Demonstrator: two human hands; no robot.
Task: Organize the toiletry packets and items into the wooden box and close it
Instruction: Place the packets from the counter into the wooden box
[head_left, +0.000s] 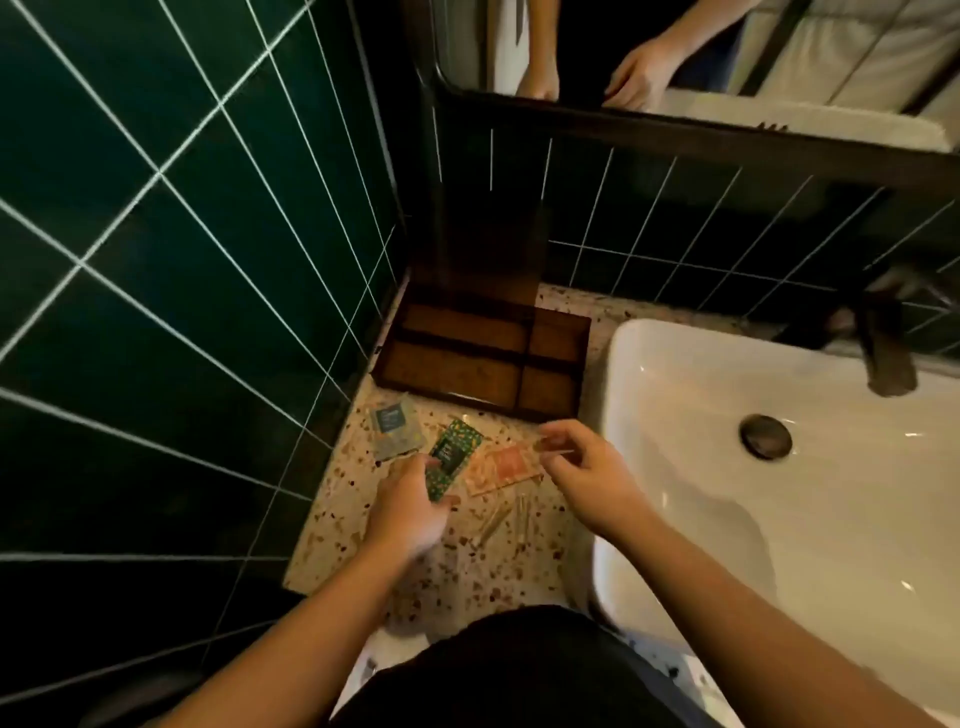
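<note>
1. The wooden box (480, 358) is sitting open in the corner of the terrazzo desk (519, 571), its lid (488, 249) standing up against the tiled wall (156, 260), and its four compartments are looking empty (so, as I judge it, the sorting is only beginning).

2. The packets are lying on the desk just in front of the box: a grey packet (393, 426) to the left, a green patterned packet (451, 457) in the middle, and an orange packet (501, 467) to the right.

3. The left hand (410, 512) is taking hold of the green packet, its fingers (415, 465) closing on the packet's near end, probably to carry it over to a compartment.

4. The right hand (587, 467) is hovering just above the orange packet, its fingertips pinching something thin and pale (a stick or a clear wrapper; it is too blurred to say which).

5. A few slim wooden sticks (506, 522) are lying loose on the desk just behind the packets, nearer the person, waiting to be gathered.

6. The white basin (779, 467) is standing just beside the box on the right, with a dark tap (888, 353) at its back, so anything nudged that way could slip in.

7. A mirror (675, 52) above is reflecting both hands.
</note>
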